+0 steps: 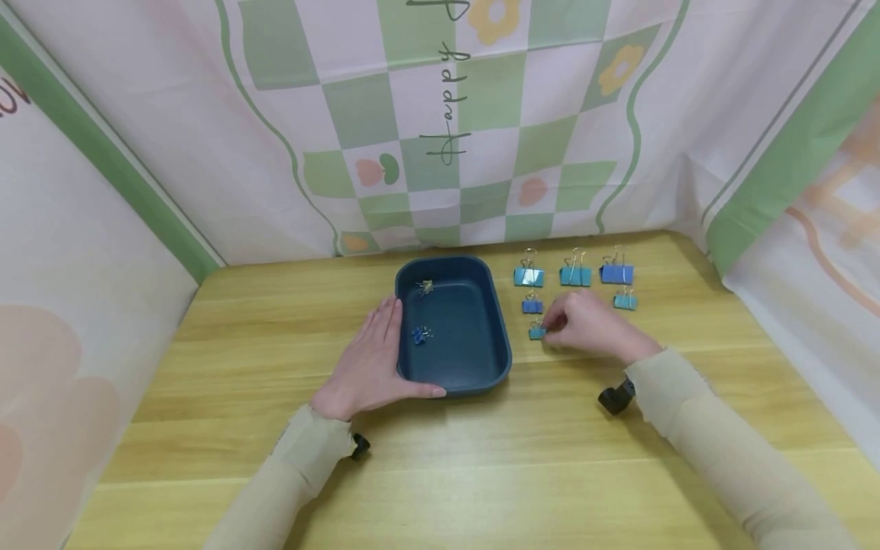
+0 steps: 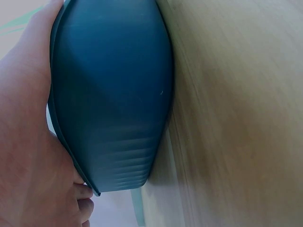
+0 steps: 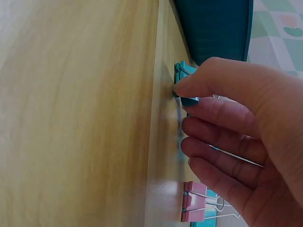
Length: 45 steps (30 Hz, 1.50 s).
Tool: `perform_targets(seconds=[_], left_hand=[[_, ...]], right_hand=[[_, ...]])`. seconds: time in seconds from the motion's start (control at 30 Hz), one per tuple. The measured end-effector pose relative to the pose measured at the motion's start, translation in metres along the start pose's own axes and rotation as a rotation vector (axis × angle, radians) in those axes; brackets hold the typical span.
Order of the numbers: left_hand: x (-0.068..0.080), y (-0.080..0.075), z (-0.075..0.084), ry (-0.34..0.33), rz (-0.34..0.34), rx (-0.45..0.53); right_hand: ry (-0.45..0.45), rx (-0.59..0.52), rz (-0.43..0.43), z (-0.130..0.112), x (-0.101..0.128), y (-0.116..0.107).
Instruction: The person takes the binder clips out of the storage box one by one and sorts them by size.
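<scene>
My left hand (image 1: pixel 371 363) lies along the left side and near corner of a dark blue tray (image 1: pixel 500 336), fingers straight and thumb against the near end. The left wrist view shows this palm beside the tray's rim (image 2: pixel 59 127). A blue binder clip (image 1: pixel 420 335) and a yellowish one (image 1: pixel 427 286) lie inside the tray. To the right of it, my right hand (image 1: pixel 584 325) pinches a small teal binder clip (image 1: pixel 536 334) between thumb and forefinger. In the right wrist view this clip (image 3: pixel 188 68) appears at the table surface, the other fingers loosely bent.
Three larger clips, teal (image 1: pixel 528 276), teal (image 1: pixel 575 276) and blue (image 1: pixel 616 274), stand in a back row. Before them are a small blue clip (image 1: pixel 532 306) and a light teal clip (image 1: pixel 625 302). A pink clip (image 3: pixel 194 202) shows below the right hand. A patterned curtain (image 1: pixel 440 153) hangs behind.
</scene>
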<state>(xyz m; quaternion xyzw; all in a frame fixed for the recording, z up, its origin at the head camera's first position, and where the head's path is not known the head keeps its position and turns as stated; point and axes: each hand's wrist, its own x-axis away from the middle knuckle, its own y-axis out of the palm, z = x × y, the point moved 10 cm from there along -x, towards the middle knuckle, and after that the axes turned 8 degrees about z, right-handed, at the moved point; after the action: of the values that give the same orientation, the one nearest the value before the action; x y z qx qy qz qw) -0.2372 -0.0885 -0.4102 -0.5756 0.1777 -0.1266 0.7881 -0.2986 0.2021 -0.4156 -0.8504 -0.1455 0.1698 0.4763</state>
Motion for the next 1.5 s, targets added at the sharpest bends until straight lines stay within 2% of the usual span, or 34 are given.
perform_targets(seconds=[0.3,0.47,0.8,1.0,1.27,1.5], left_hand=[[0.0,0.001,0.0,0.002,0.007,0.002],[0.0,0.002,-0.001,0.001,0.003,-0.002],[0.0,0.0,0.0,0.008,0.011,0.002],[-0.001,0.0,0.0,0.019,0.026,0.001],[-0.001,0.001,-0.001,0.014,0.028,0.004],[0.0,0.001,0.0,0.011,0.021,-0.003]], right_hand=[[-0.006,0.007,0.012,0.0,0.0,-0.001],[-0.019,-0.012,0.041,-0.008,-0.002,-0.012],[-0.097,0.026,0.133,-0.054,-0.021,-0.059],[-0.133,0.02,0.168,-0.086,-0.034,-0.077],[-0.122,-0.012,0.123,-0.116,-0.053,-0.072],[-0.125,-0.041,0.069,-0.138,-0.071,-0.045]])
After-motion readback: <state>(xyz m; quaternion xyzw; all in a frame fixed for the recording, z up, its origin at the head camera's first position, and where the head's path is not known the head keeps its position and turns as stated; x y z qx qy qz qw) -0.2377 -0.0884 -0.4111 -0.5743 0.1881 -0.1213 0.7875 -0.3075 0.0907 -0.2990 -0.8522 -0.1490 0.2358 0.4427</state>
